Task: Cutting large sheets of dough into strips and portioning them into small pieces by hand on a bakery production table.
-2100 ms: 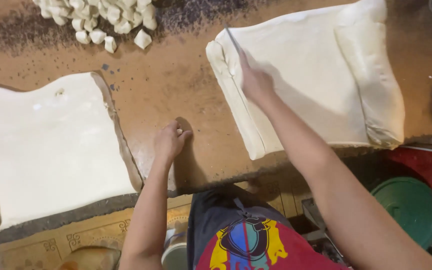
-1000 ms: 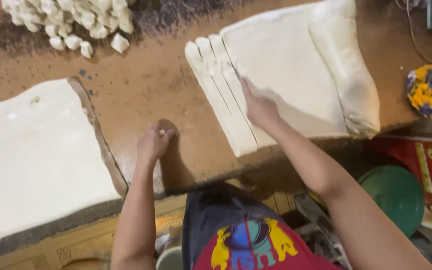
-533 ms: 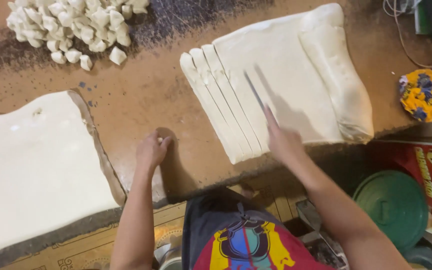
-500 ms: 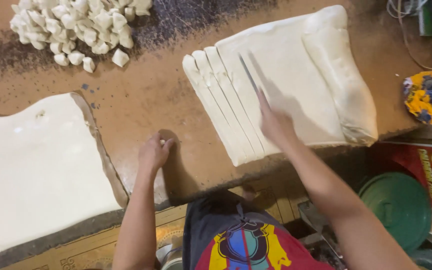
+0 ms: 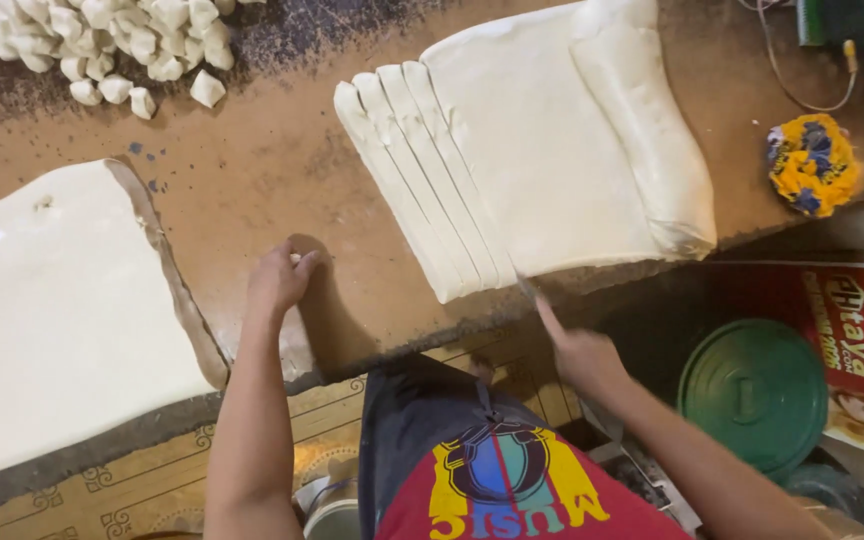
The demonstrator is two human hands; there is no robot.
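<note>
A folded slab of pale dough (image 5: pixel 552 160) lies on a brown worktop (image 5: pixel 282 170), its near-left edge already cut into four long strips (image 5: pixel 417 180) that lie side by side, touching one another and the uncut part. The right hand (image 5: pixel 577 350) sits just past the near end of those strips, off the worktop's front edge, gripping a thin blade (image 5: pixel 527 290) whose tip meets the dough's near edge (the hand is motion-blurred, so the hold itself shows only roughly). To the left of that grip, well apart from the slab, the left hand (image 5: pixel 282 278) rests on the bare worktop near its front edge, fingers curled under; whether it holds anything cannot be told. Further left lies a second, wider sheet of dough (image 5: pixel 52 300), uncut, with a darker border along its right side. At the far left corner of the worktop sits a heap of small cut dough pieces (image 5: pixel 112 40) on a dark-speckled patch. Right of the slab lies a yellow-and-blue scrubbing pad (image 5: pixel 812 165). Below the worktop, right of the right hand, stands a round green lid (image 5: pixel 752 395).
</note>
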